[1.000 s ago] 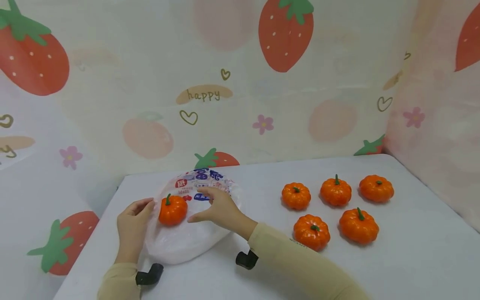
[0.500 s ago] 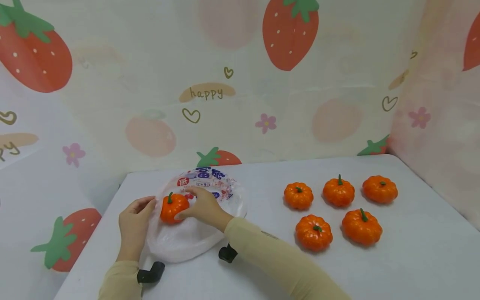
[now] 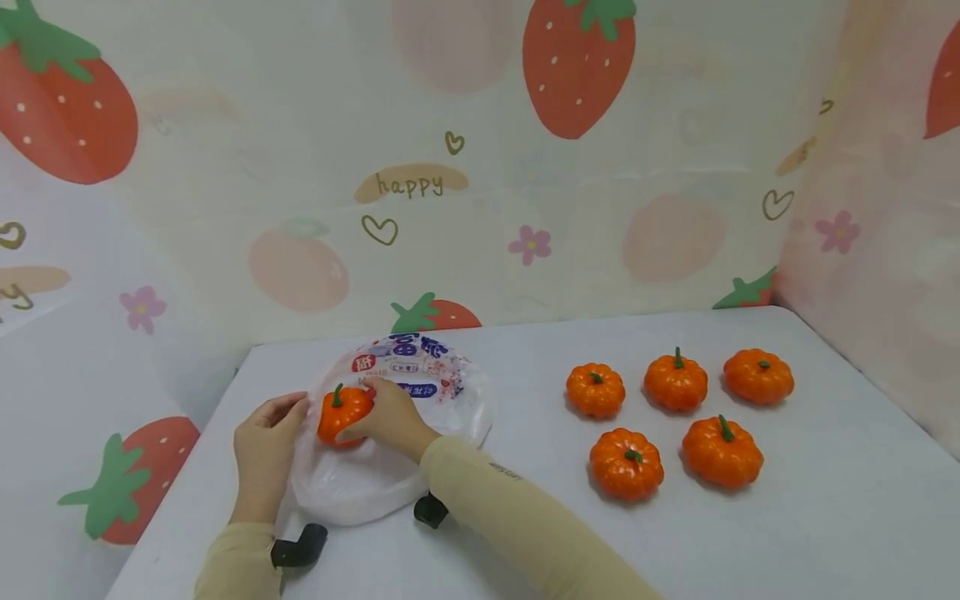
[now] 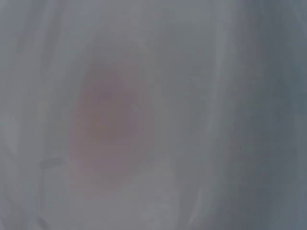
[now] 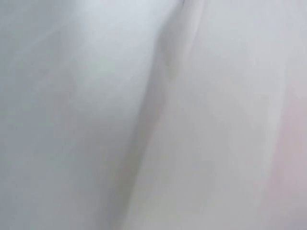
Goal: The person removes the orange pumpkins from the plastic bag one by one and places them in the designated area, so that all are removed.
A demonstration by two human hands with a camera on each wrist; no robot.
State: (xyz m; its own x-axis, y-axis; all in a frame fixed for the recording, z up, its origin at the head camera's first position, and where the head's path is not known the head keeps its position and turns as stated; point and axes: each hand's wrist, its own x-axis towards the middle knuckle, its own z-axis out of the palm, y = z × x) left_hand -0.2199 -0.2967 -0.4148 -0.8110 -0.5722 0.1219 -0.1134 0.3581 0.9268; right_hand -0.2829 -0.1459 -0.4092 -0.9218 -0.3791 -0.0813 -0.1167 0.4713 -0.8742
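Observation:
A translucent white plastic bag (image 3: 375,487) with blue and red print lies at the left of the table, rounded in outline. My left hand (image 3: 266,446) pinches its left edge between thumb and fingers. On the bag sits a small orange pumpkin (image 3: 341,415) with a green stem. My right hand (image 3: 393,421) grips this pumpkin from the right, thumb at the front and fingers behind. Whitish plastic (image 4: 182,120) fills the left wrist view, with a blurred reddish patch behind it. The right wrist view is filled by pale, blurred plastic folds (image 5: 201,134).
Several more orange pumpkins stand in two loose rows at the right, among them a front one (image 3: 626,465) and a back one (image 3: 676,383). The white table (image 3: 825,517) ends at a strawberry-print cloth (image 3: 570,283) behind and at both sides.
My right hand has moved left from beside the pumpkin, with spread fingers, to a grip on it. The left hand keeps its pinch on the bag's edge.

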